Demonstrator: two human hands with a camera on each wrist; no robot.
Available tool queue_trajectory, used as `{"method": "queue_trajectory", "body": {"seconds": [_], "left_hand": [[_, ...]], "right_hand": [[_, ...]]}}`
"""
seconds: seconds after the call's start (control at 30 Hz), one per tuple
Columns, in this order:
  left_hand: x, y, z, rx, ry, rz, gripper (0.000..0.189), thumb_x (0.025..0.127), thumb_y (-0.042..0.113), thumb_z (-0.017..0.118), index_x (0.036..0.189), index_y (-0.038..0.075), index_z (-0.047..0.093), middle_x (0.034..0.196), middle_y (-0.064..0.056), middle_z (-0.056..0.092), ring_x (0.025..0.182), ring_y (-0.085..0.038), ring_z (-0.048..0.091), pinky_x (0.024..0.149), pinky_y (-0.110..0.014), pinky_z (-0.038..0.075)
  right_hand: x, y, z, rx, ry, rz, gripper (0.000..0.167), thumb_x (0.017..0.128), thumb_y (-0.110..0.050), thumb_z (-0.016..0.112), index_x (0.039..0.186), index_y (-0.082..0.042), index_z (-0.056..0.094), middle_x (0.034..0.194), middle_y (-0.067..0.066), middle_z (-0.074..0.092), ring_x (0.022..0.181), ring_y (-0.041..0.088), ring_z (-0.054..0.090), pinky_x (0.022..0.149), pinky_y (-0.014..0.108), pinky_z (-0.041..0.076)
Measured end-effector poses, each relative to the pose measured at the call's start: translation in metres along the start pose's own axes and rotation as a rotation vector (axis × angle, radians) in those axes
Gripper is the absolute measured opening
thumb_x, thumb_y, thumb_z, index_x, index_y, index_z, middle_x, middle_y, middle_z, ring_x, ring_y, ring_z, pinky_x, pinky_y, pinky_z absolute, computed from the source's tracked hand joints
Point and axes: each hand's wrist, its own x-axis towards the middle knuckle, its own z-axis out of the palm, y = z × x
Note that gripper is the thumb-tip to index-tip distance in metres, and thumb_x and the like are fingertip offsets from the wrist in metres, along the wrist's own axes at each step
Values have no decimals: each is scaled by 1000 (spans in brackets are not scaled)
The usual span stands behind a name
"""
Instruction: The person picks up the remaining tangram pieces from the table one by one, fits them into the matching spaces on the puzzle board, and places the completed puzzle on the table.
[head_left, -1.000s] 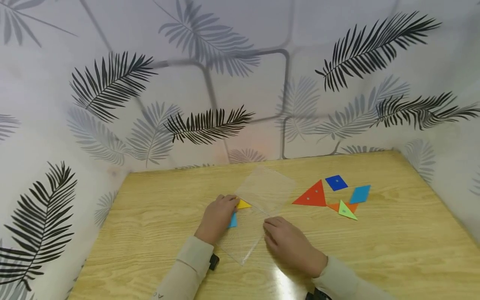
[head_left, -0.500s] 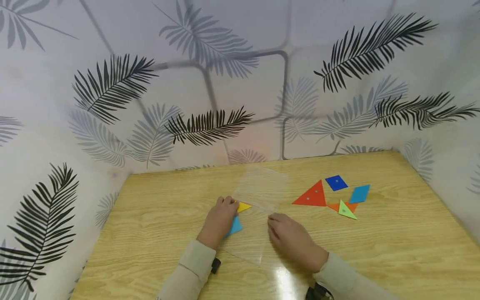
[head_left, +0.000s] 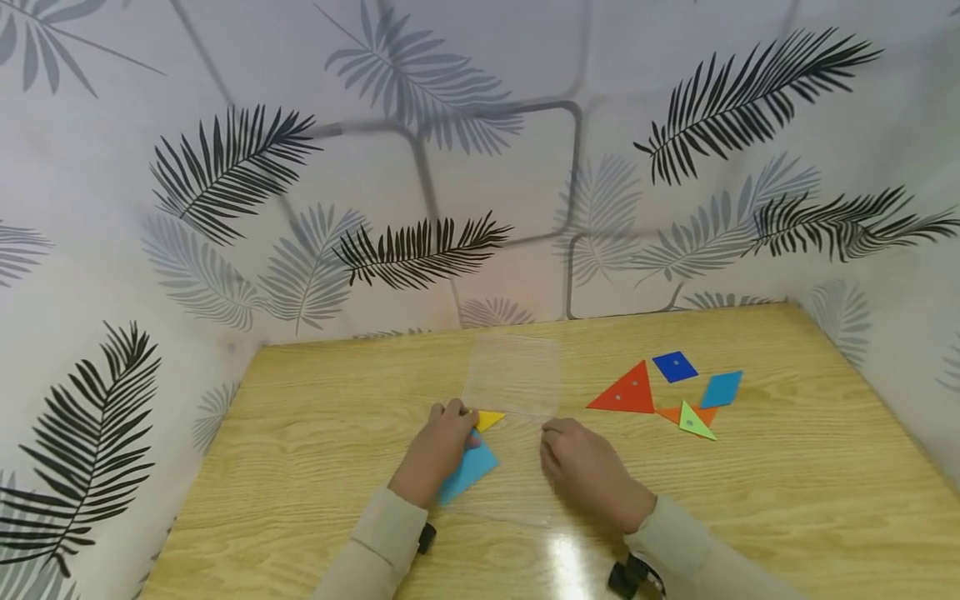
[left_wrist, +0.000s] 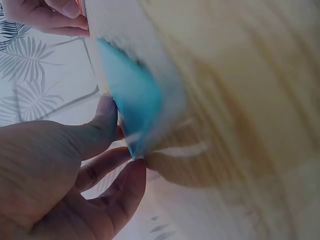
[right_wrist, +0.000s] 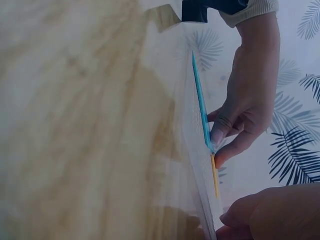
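Observation:
A clear, flat plastic case (head_left: 516, 375) lies opened out in two panels between the hands. On its nearer panel are a light blue triangle (head_left: 472, 473) and a small yellow piece (head_left: 491, 419). My left hand (head_left: 438, 442) pinches the light blue triangle at its edge, thumb on top, and partly covers the yellow piece. In the left wrist view, thumb and fingertips meet at the corner of the light blue triangle (left_wrist: 131, 85). My right hand (head_left: 588, 471), with curled fingers, holds the right edge of the case near its middle fold.
To the right lie a red triangle (head_left: 630, 392), a dark blue square (head_left: 675, 367), a blue parallelogram (head_left: 722, 389) and a light green triangle (head_left: 693, 421) overlapping an orange piece (head_left: 707, 414). A leaf-patterned cloth (head_left: 525, 192) stands behind the wooden table (head_left: 315, 417).
The clear case has turned counter-clockwise, its far end swinging left. The light blue triangle has turned and slid nearer, showing more from under the left hand. My right hand has shifted slightly away and right.

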Motion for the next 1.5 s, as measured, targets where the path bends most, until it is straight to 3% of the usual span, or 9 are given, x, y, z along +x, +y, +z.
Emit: {"method": "queue_trajectory", "body": {"seconds": [0.2,0.43,0.77,1.1,1.37,1.5], "left_hand": [[-3,3,-3,-4,14,26,30,95,25,52,115,5,62,107,-13,53,84,-26,43,67,-30,43],[-6,10,-5,-10,38,26,28,84,33,62,92,6,63,94,-10,52,70,-22,39,59,-28,40],[-12,24,-3,96,54,-2,32,85,35,59,90,4,65,85,-9,50,67,-20,41,60,-27,47],[-13,29,-3,207,104,5,29,88,33,59,90,5,70,92,-8,54,82,-21,46,68,-26,48],[-11,22,1,126,100,78,28,86,31,63,85,4,69,113,-9,56,99,-24,52,76,-28,49],[-10,18,1,129,94,126,31,88,31,61,94,2,67,112,-9,60,103,-23,54,86,-28,47]], "right_hand": [[4,3,-1,-14,2,5,13,88,-11,59,83,-6,69,101,9,65,95,22,62,79,34,52],[7,7,0,-38,29,-15,11,86,-10,61,81,-4,69,99,9,65,93,23,62,78,34,52],[5,12,2,-41,0,5,12,87,-11,60,83,-5,70,101,8,65,96,23,62,81,34,51],[4,13,1,-26,4,-8,11,87,-11,61,86,-4,70,103,9,65,97,24,61,83,35,50],[3,12,0,-28,-7,4,10,86,-11,63,87,-4,70,103,9,65,97,24,61,82,36,50],[3,12,1,-28,-7,11,11,86,-12,63,88,-3,70,104,9,65,98,23,61,83,36,50]]}}
